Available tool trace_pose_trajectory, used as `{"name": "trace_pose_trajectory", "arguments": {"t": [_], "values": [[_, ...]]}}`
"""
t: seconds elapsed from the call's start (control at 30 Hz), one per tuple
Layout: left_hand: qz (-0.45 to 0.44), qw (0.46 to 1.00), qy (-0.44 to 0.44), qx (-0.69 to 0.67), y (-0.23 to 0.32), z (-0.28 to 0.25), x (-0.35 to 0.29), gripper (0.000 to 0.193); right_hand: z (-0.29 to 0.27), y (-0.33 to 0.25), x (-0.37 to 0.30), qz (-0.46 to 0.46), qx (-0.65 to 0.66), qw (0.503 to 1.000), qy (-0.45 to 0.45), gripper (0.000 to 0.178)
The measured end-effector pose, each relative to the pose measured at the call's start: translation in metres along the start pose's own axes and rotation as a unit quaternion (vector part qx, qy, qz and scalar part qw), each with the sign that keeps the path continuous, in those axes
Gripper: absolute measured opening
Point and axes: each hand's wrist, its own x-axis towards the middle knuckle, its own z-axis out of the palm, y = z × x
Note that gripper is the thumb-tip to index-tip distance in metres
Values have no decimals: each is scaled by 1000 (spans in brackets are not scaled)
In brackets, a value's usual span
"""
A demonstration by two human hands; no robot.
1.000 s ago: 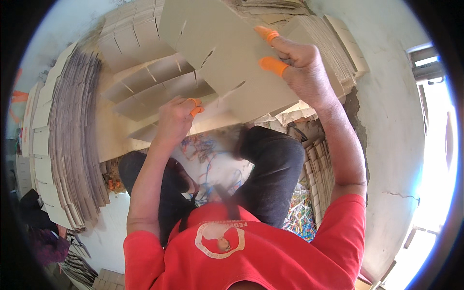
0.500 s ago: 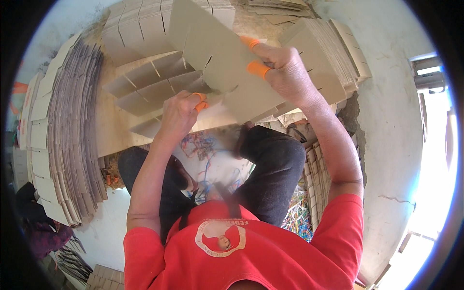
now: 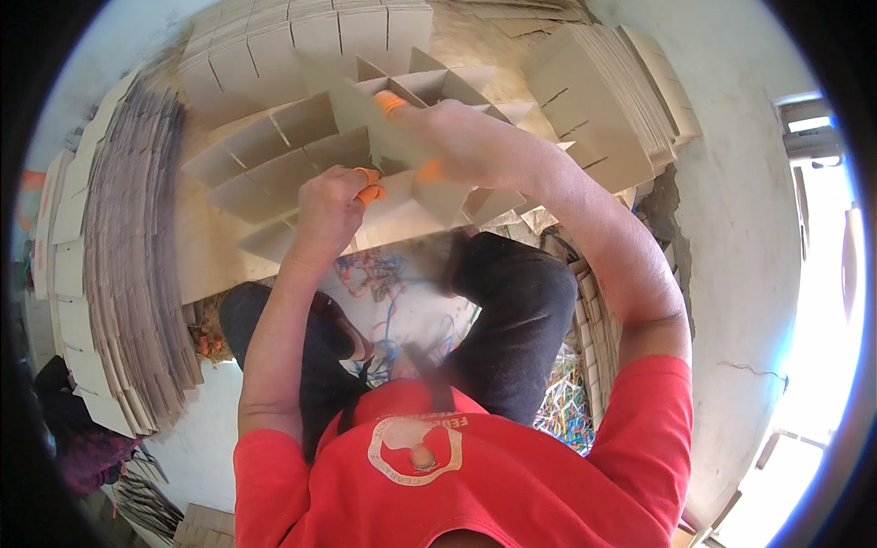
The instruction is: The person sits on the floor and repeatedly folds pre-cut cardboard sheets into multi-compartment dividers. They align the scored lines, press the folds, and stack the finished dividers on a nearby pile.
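Note:
Slotted cardboard dividers (image 3: 288, 173) stand on edge in rows on the wooden board before me. At their near right end my left hand (image 3: 332, 208) is closed, its orange-covered fingertips pinching a cardboard divider's edge. My right hand (image 3: 466, 142), smeared by motion, also wears orange finger covers. It grips a blurred cardboard sheet (image 3: 356, 114), tilted over the right end of the standing dividers. Just beyond and right of it, crossed pieces form a cardboard grid (image 3: 437, 84), partly hidden by my right hand and forearm.
Stacks of slotted cardboard stand at the left (image 3: 132, 247), at the back (image 3: 301, 46) and at the right (image 3: 598, 105). Coloured plastic strands (image 3: 566, 402) lie below, around my legs. A wall (image 3: 731, 274) rises on the right.
My right hand has swung left and down with the cardboard sheet, uncovering the crossed grid behind. My left hand has shifted slightly left, and the standing dividers have spread a little.

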Motion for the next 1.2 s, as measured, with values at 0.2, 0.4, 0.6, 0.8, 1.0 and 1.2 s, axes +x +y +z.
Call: {"name": "trace_pose_trajectory", "arguments": {"t": [0.2, 0.4, 0.6, 0.8, 1.0, 1.2], "values": [[-5, 1000, -3, 14, 2, 2, 3, 16, 11, -14, -3, 67, -108, 976, -176, 28], [12, 1000, 20, 14, 13, -4, 2, 24, 8, 119, -52, 113, -226, 903, 348, 38], [2, 999, 34, 21, 21, -12, -2, 27, -10, 244, -145, 477, -392, 748, 243, 45], [6, 999, 29, 45, 17, -13, -4, 30, -29, 283, -181, 501, -275, 780, 257, 34], [5, 998, 48, 42, 15, -28, -15, 32, -60, 221, -165, 427, -228, 730, 483, 30], [-47, 995, 21, 90, 6, -56, -38, 32, -87, 82, -102, 125, 24, 845, 520, 40]]}}
